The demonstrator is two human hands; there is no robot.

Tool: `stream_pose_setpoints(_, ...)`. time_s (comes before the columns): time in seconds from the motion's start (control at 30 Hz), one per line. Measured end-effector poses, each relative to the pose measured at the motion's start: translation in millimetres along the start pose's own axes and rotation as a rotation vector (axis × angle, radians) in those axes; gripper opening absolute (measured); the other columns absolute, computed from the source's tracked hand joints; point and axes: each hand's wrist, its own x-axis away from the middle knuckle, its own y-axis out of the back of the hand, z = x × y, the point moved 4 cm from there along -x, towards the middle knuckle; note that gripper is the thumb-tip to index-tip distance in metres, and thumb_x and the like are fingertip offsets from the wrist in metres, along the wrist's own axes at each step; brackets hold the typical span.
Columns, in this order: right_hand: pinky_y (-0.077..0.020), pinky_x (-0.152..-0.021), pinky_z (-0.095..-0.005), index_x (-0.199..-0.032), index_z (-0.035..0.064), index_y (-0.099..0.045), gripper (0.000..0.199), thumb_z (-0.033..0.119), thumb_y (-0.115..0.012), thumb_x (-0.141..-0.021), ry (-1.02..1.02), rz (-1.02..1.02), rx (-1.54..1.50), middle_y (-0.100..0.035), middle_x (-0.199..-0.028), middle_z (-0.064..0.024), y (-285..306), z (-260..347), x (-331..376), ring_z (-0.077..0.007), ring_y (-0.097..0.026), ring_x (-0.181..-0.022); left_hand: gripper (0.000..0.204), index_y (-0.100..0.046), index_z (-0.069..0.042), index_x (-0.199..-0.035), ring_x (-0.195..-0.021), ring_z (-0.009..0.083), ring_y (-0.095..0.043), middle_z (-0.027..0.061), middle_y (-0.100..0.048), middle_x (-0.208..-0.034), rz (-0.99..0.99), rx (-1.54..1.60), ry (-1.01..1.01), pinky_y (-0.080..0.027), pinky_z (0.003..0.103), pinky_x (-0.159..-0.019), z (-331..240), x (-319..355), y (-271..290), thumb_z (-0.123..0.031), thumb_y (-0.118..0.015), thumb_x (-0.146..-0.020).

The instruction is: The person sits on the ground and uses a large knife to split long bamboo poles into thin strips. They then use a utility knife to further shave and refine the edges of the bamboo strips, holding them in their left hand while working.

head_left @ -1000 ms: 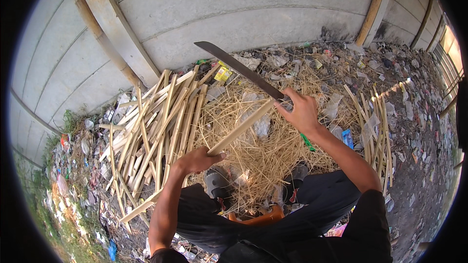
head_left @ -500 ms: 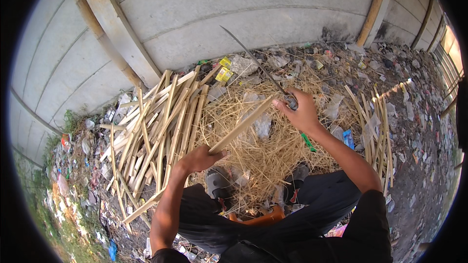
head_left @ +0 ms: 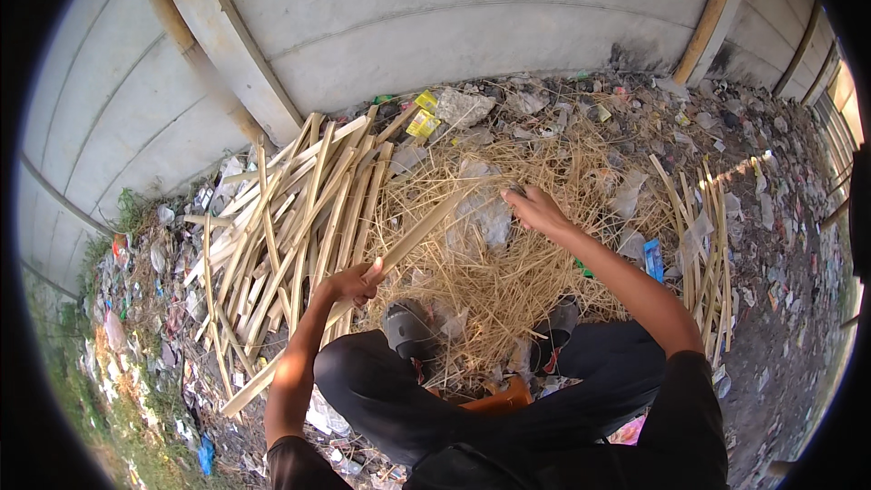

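The left hand [head_left: 349, 283] is clamped around a long bamboo strip [head_left: 413, 238] — fingers wrapped over it, thumb on top — and the strip runs from the hand toward two o'clock, its far end reaching the right hand [head_left: 535, 209], while its near end carries on past the left hand toward seven o'clock, down to the littered ground. The right hand is closed, fingers curled together at the upper end of the strip; a small dark bit shows at its knuckles, but I cannot tell what it grips there. Under the strip, at the centre, lies a heap of thin straw-coloured shavings [head_left: 508, 281] with scraps of clear plastic among them. At nine to eleven o'clock from the left hand lies a loose pile of split bamboo slats [head_left: 290, 209], fanned out and overlapping, leaning toward the foot of the concrete wall [head_left: 472, 27]. A smaller bundle of thin sticks [head_left: 703, 236] lies at three o'clock from the right hand, well apart from it. The person squats, dark trousers [head_left: 390, 390] in the lower middle, one dark sandal [head_left: 408, 328] just below the left hand and another at four o'clock from it, by the right forearm — an orange thing peeks out between the knees. Litter — yellow wrappers [head_left: 424, 118] near the wall at twelve o'clock, a blue packet [head_left: 653, 259] by the right elbow — covers the ground all around.
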Motion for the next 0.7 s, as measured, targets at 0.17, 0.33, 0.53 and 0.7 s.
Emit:
stream_pose_setpoints(0.17,-0.0483,-0.058,-0.0354,-0.089,0.0056,-0.062,0.052,0.053,-0.054,-0.107,-0.036,-0.136,-0.202,-0.056,-0.065,-0.002,-72.7,-74.6,-34.3,-0.0154,-0.058,-0.056,0.078,-0.068,0.004,-0.111,-0.062,0.0295,-0.075,0.0183,-0.07,-0.075,-0.254,-0.242,0.11,-0.061,0.046,-0.062,42.2,-70.4,-47.8,-0.07,-0.044,-0.107)
stream_pose_setpoints(0.33,-0.0431,-0.067,-0.0453,-0.087,0.0004,-0.059,0.051,0.047,-0.053,-0.107,-0.018,-0.336,-0.308,-0.053,-0.069,-0.0112,-173.6,-165.1,-15.2,-0.0247,-0.052,-0.066,0.064,-0.074,0.002,-0.118,-0.073,0.0403,-0.076,0.0296,-0.074,-0.085,-0.482,-0.186,0.12,-0.06,0.052,-0.071,78.7,-85.9,-86.6,-0.057,-0.052,-0.109)
stream_pose_setpoints(0.53,-0.0329,-0.055,-0.0394,-0.072,0.0078,-0.048,0.052,0.044,-0.056,-0.109,0.013,-0.311,-0.227,-0.044,-0.062,-0.001,-217.0,-183.1,40.8,-0.0142,-0.039,-0.053,0.052,-0.076,-0.006,-0.111,-0.1,0.0466,-0.072,0.0301,-0.074,-0.095,-0.607,-0.177,0.041,-0.055,0.057,-0.085,108.4,-91.3,-132.6,-0.055,-0.061,-0.105)
stream_pose_setpoints(0.7,-0.0325,-0.055,-0.0408,-0.074,0.006,-0.053,0.055,0.046,-0.053,-0.111,-0.084,-0.126,-0.201,-0.043,-0.06,-0.0032,-222.3,-198.6,44.6,-0.0156,-0.038,-0.053,0.053,-0.077,-0.008,-0.109,-0.093,0.0466,-0.072,0.028,-0.072,-0.091,-0.812,-0.329,-0.097,-0.053,0.058,-0.079,138.0,-103.0,-146.1,-0.059,-0.064,-0.102)
